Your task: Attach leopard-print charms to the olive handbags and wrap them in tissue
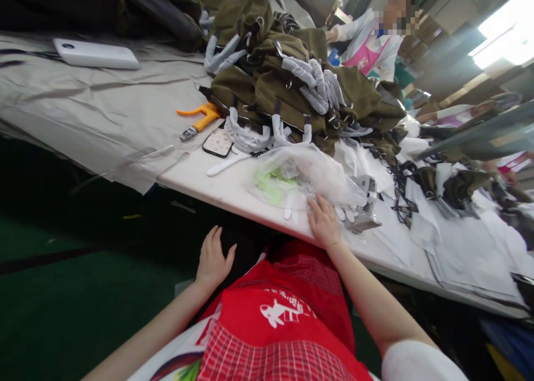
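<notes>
The plastic bag [323,172] lies at twelve o'clock from the right hand [324,223], its fingers slightly apart. The left hand [213,260] is empty, loosely spread. Bag seems light, soft, slippery; better pinch a bunched fold.

The plastic bag [334,175] blurs its pinkish contents [311,169].

We see dark green floor [62,314], long pale table [192,186], stacked cardboard boxes [463,89] beyond, bright window [507,33] at upper right, light glaring through haze.
</notes>
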`<state>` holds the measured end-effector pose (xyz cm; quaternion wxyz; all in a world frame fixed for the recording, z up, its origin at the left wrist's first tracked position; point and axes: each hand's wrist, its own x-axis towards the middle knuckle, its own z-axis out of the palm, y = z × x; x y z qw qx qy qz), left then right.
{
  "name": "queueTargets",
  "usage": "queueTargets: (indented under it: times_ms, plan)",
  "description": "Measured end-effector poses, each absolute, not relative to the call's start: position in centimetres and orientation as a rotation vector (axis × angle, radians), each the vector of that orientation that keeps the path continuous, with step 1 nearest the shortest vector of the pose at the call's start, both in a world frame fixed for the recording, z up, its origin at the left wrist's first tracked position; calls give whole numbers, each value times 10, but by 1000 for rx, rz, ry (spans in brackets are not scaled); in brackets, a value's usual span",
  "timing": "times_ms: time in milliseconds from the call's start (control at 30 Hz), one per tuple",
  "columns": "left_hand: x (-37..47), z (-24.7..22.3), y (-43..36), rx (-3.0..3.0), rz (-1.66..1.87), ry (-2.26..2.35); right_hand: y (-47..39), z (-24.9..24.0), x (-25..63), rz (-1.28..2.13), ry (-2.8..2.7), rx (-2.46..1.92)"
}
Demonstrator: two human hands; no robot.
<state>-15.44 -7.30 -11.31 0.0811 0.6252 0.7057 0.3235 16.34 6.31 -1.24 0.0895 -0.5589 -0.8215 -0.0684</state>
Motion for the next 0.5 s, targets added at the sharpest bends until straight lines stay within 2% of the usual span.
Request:
queueTargets:
  times_ms: [133,267,367,500]
  plan:
    - [-171,-71,-48,2161,1266,2002,42,-19,152,-250,-2402,-1688]
    - [-176,-36,15,2314,1386,1853,33,-24,146,-289,-2400,-1591]
    - [-172,-21,63,2412,1325,1699,35,-23,144,-311,-2392,-1610]
    - [-167,-12,93,2461,1046,1546,36,-21,144,-317,-2380,-1618]
